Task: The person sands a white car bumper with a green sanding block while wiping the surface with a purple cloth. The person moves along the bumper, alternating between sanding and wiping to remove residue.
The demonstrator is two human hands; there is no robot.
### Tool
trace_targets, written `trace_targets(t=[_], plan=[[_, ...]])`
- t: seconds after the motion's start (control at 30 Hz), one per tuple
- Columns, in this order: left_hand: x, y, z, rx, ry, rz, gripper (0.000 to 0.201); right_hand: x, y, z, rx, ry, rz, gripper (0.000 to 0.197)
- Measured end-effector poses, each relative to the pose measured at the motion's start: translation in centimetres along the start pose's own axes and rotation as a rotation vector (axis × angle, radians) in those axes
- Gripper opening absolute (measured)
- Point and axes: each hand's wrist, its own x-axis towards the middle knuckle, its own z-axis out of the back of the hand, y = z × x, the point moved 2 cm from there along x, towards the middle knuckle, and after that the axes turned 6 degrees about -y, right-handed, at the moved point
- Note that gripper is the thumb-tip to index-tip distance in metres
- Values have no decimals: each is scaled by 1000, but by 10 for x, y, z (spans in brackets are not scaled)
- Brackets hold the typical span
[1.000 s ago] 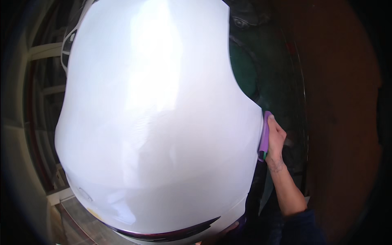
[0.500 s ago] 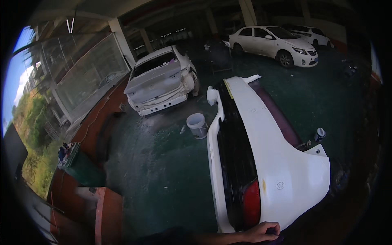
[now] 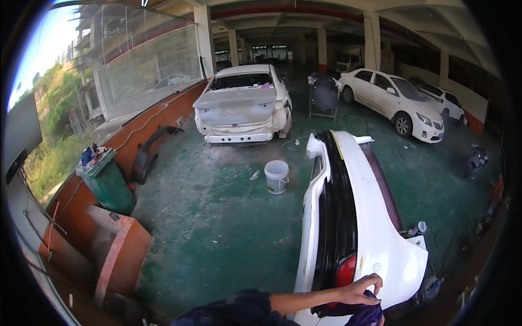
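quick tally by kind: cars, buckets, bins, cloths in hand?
Cars: 3, one stripped white car, one white car, another partly hidden behind it
Buckets: 1, white bucket
Bins: 1, green bin
Cloths: 1, dark cloth under the hand on the white body panel
Total: 6

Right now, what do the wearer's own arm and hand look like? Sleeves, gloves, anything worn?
One arm shows, entering from the lower edge: a dark navy sleeve pushed up above a bare forearm. The hand is bare: no glove, and no ring or watch that I can make out. Which hand it is cannot be told. No second hand in view.
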Motion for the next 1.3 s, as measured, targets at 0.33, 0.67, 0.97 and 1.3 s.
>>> trace_targets(t=[0.33, 0.67, 0.97, 1.3], plan=[[5, 30, -32, -237, 240, 162, 44, 2, 27, 3, -93, -14, 167, 99], [74, -16, -30, -184, -240, -20, 25, 11, -50, 9, -198, -96, 132, 89], [71, -24, -25, -688, -27, 347, 12, 144, -148, 111, -517, -362, 440, 43], [37, 31, -11, -1056, 634, 281, 49, 101, -25, 51, 74, -218, 359, 50]])
